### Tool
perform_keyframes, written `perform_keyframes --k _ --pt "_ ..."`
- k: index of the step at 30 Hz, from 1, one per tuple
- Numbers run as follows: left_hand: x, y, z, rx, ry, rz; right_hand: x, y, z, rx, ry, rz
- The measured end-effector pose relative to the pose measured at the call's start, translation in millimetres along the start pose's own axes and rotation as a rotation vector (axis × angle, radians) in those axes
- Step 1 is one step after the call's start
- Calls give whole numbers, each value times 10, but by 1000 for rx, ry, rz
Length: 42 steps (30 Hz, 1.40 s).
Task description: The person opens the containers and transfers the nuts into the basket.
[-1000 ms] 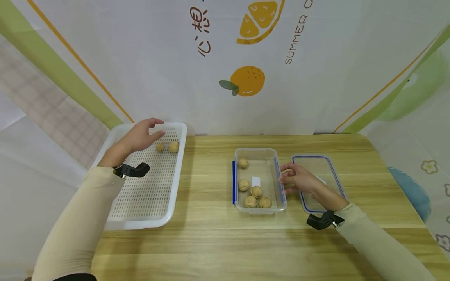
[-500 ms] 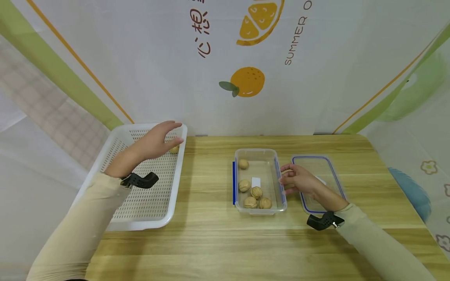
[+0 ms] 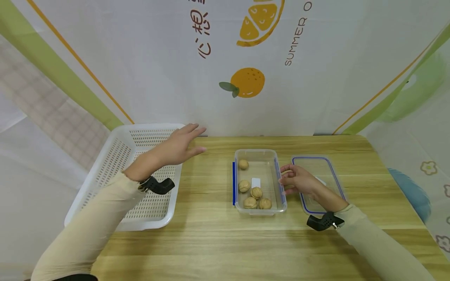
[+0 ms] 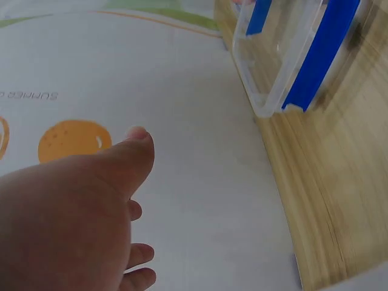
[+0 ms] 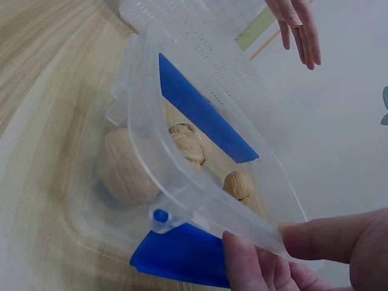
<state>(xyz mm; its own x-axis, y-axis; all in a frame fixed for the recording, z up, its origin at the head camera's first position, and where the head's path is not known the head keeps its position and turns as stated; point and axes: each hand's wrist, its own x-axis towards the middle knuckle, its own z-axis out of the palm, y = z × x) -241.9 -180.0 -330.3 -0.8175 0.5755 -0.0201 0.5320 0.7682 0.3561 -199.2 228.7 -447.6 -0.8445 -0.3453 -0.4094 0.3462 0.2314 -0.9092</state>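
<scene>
My left hand [image 3: 175, 146] hovers over the right far edge of the white perforated basket [image 3: 171, 210], thumb and fingers spread apart. Nothing shows between them in the head view or the left wrist view. With thumb and fingers, my right hand [image 3: 299, 180] pinches the right wall of a clear plastic food container [image 3: 260, 156]; the thumb lies at the rim in the right wrist view. Several walnuts [image 3: 256, 192] lie inside that container, most near its front end, along with a small white packet [image 3: 256, 182]. My left hand and forearm hide part of the basket's inside.
The container's clear lid [image 3: 316, 166] with a blue seal lies on the wooden table [image 3: 225, 249], right of the container and partly under my right hand. A blue latch flap [image 3: 233, 183] sticks out on the container's left side. A printed white cloth [image 3: 218, 109] hangs behind the table.
My left hand has moved right across the basket to its edge, spread throughout. The walnuts seen in the basket earlier are now hidden from view. My right hand stays on the container.
</scene>
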Motion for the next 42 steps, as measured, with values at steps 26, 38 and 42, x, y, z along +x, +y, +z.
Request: perform_keyframes --k 26,38,42 --pt "471 564 337 -34 -176 179 -11 -15 13 -8 0 -7" --pt "695 778 561 35 -280 222 -8 -3 7 -2 0 -9" --pt "727 838 636 43 -307 230 -9 -8 18 9 -4 -10"
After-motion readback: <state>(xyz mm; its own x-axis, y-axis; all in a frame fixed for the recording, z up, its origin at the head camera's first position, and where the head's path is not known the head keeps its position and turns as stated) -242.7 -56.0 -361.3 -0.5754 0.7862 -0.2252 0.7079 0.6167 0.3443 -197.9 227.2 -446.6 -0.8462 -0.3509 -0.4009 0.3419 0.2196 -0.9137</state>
